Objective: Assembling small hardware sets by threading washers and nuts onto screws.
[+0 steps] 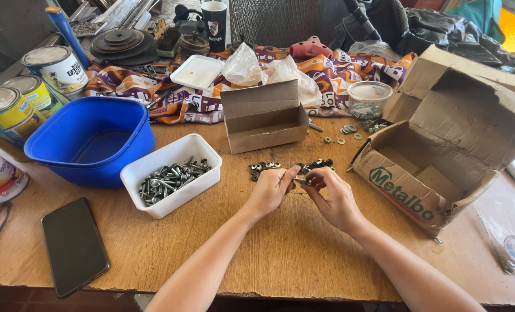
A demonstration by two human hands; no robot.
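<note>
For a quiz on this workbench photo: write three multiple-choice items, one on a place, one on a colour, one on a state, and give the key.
1. Where is the phone?
A. near the table's left front edge
B. inside the big carton
C. on the patterned cloth

2. What colour is the large tub?
A. red
B. blue
C. green

3. How is the big carton?
A. taped shut
B. crushed flat
C. lying open, flaps out

Key: A, it lies flat left of the left hand; B, it is blue beside the white tray of bolts; C, its flaps spread right of the right hand.

A worn wooden table (280, 254) under bright daylight, a patterned cloth (350, 66) draped along its far edge.
</note>
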